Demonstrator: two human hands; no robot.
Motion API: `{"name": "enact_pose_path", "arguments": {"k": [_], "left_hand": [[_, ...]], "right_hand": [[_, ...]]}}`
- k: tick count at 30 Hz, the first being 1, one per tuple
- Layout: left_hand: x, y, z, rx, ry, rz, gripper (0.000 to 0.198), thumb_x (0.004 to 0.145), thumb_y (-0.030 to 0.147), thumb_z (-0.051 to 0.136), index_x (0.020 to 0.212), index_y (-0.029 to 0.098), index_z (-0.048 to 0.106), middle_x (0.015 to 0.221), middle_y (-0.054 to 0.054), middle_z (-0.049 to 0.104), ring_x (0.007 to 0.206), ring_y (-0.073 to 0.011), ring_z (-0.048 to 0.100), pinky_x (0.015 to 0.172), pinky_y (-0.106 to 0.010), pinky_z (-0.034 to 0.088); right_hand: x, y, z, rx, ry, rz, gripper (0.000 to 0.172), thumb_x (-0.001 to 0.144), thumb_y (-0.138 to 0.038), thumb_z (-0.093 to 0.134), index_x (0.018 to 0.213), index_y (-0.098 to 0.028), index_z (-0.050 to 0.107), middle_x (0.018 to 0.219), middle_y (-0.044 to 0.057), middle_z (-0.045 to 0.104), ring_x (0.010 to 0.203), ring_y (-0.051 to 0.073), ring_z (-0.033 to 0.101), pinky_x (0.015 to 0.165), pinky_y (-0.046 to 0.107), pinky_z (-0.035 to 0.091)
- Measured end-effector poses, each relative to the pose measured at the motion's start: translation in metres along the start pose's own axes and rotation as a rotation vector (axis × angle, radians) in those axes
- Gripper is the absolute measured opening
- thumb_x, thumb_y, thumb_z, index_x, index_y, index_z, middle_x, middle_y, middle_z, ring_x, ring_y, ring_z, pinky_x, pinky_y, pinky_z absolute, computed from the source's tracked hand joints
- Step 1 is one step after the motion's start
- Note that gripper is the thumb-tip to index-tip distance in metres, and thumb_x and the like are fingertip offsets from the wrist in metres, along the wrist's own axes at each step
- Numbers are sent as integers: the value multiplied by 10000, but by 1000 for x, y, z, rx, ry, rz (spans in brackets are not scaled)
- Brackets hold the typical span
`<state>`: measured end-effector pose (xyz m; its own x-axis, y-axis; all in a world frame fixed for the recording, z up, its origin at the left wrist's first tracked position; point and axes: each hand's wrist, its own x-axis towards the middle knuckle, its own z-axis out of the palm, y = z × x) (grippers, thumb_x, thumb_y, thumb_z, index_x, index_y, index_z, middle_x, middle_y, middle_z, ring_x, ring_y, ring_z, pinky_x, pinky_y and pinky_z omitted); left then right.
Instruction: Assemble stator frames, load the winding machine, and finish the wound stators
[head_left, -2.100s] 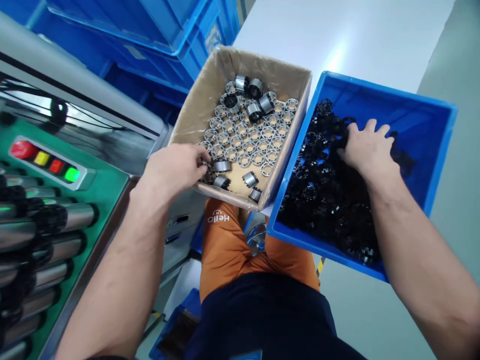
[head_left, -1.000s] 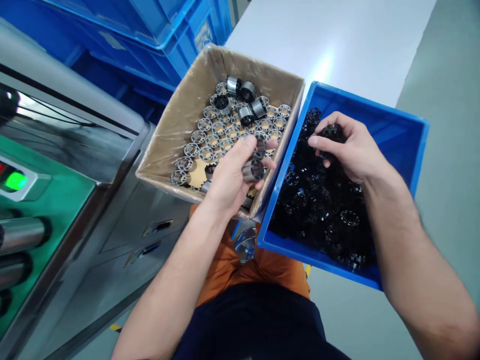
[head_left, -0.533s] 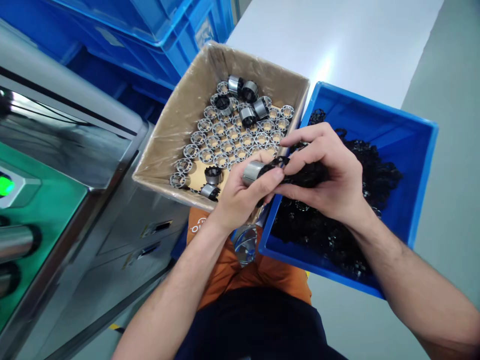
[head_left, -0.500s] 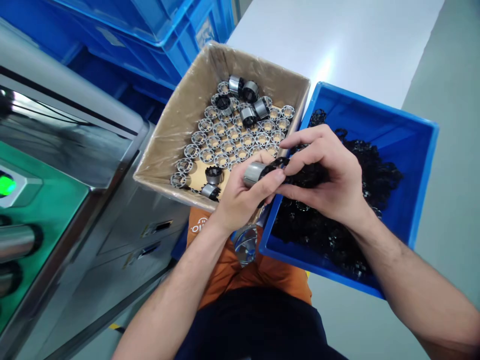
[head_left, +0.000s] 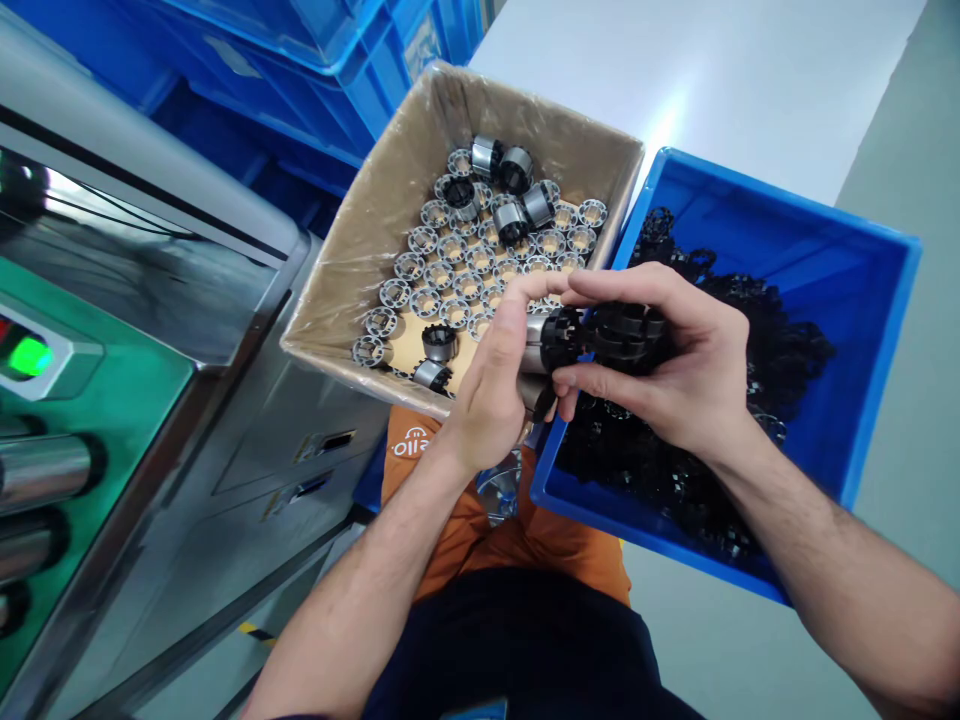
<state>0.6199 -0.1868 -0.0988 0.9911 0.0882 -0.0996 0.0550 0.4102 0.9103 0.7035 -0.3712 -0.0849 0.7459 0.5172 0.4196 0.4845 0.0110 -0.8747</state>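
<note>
My left hand (head_left: 487,390) is closed around a silver stator core (head_left: 534,343), its black toothed plastic end (head_left: 562,338) facing right. Below that, a second metal cylinder (head_left: 534,392) shows partly behind the fingers. My right hand (head_left: 705,365) grips black slotted plastic end caps (head_left: 626,330) between thumb and fingers, right up against the core's black end. Whether cap and core are joined cannot be made out. Both hands are above the neighbouring edges of a plastic-lined cardboard box (head_left: 337,270) and a blue bin (head_left: 874,350).
Rows of bare stator cores (head_left: 452,248) stand in the box, with several black-capped cores (head_left: 510,218) lying on top. Heaped black caps (head_left: 787,330) fill part of the bin. At left is a machine with a green panel (head_left: 142,400); blue crates (head_left: 300,90) are stacked behind.
My left hand has turned and opened its grip somewhat, exposing the core's black end and a second cylinder. Black caps now show plainly in my right hand. The view has shifted slightly.
</note>
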Motion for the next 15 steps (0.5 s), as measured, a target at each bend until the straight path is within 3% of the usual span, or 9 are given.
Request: {"name": "enact_pose_path", "arguments": {"k": [4,7,11,15], "left_hand": [[-2,2,2,9,16,17,538,1252,787,530,1403,339,788,700,24,637,542,-190,649,498,-327,478],[-2,2,3,26,30,26,621,1217,862,551,1414,327,796,691,23,647,547,-192,670,500,-317,474],[-2,3,3,13,55,-10,712,1135,962,627,1356,307,799,716,19,642,540,-178,665,489,-281,476],[-4,5,4,-8,37,-43,716,1132,956,643,1353,290,789,732,14,642,541,-173,662,488,-276,487]], "right_hand": [[2,0,2,87,-22,52,489,923,-351,1124,1373,-427,949,1348,37,928,1250,357,894,1160,632,772],[3,0,2,73,-38,28,399,937,-358,1113,1302,-432,971,1331,28,943,1272,365,895,1194,659,756],[3,-1,3,35,-34,-27,419,946,-340,1104,1327,-460,976,1389,36,924,1328,372,874,1223,674,735],[3,-1,2,7,-54,-67,431,976,-290,1064,1347,-493,979,1343,39,915,1271,354,879,1165,642,762]]}}
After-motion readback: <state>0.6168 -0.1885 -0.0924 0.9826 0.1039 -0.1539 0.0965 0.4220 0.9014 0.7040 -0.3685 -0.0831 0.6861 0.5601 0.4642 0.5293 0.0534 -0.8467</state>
